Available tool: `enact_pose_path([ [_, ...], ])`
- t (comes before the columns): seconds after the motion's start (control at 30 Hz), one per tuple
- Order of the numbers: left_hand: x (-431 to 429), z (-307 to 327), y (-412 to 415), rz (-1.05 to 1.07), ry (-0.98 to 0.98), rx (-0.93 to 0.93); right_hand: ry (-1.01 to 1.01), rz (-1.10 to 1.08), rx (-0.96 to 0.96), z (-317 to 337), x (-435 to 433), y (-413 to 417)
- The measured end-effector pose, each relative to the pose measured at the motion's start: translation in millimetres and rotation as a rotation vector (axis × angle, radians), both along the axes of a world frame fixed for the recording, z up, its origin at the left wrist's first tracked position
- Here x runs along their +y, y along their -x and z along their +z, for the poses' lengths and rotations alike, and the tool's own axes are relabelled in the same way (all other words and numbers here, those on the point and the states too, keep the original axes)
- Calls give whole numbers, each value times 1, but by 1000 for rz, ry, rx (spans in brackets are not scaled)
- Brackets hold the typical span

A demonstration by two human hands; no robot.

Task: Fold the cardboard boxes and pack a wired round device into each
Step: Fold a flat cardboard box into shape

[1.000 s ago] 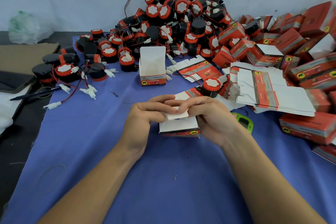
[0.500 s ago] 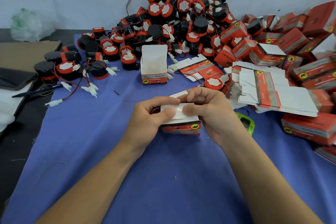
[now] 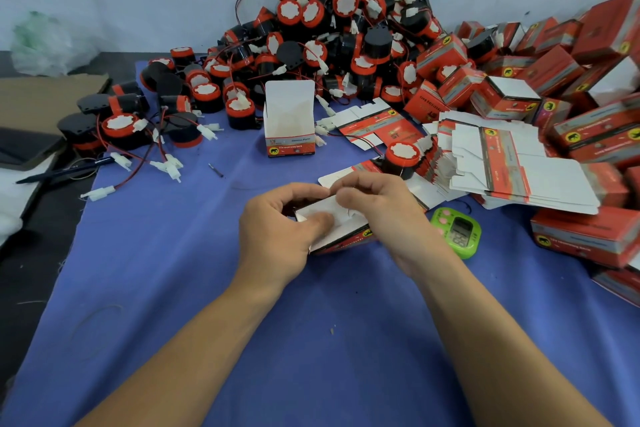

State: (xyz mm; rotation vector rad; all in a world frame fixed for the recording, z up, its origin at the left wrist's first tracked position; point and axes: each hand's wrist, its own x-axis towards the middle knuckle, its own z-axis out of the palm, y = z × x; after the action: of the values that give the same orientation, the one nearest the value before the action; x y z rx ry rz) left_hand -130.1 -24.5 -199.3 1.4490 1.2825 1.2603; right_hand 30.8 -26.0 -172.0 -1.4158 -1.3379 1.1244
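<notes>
**Tucking a flap on the box between my hands**

The blue-clothed surface (image 3: 166, 305) lies wide and open toward me and to my left, so my forearms have free room there. The pile of wired round devices (image 3: 346, 31) is banked against the back wall, placed, I judge, so that one can be drawn forward without crossing my work. The heap of closed boxes (image 3: 561, 73) crowds the right side. In front of it the stack of flat blanks (image 3: 519, 180) lies fanned toward my right arm, handy for the next fold. An upright open box (image 3: 290, 121) stands before the pile with its lid flap raised, apparently waiting to be filled.

The box I am folding (image 3: 346, 241) sits between my hands, low over the surface, red printed side toward me and white flaps uppermost. My left grip (image 3: 277, 236) is curled round its left end, thumb pressed flat on a white flap to keep it down. My right grip (image 3: 384, 215) is closed over the right end, fingers hooked across the far edge of the flaps. Neither holds anything else. I judge I am tucking one end shut; I cannot tell whether a device is inside.

A lone device (image 3: 401, 154) stands just beyond my right knuckles. The green timer (image 3: 457, 232) lies just beside my right wrist, so that side is tight.
</notes>
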Motion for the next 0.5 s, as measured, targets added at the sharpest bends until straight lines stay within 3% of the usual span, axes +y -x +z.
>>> enact_pose_path([
  [0.13,0,0,-1,-1,0,4,28,-35,19,3,-2,2],
  [0.33,2,7,0,-124,26,-215,15,-34,-84,7,-3,-1],
  [0.5,0,3,0,-96,37,-109,7,-20,-4,6,-4,-2],
])
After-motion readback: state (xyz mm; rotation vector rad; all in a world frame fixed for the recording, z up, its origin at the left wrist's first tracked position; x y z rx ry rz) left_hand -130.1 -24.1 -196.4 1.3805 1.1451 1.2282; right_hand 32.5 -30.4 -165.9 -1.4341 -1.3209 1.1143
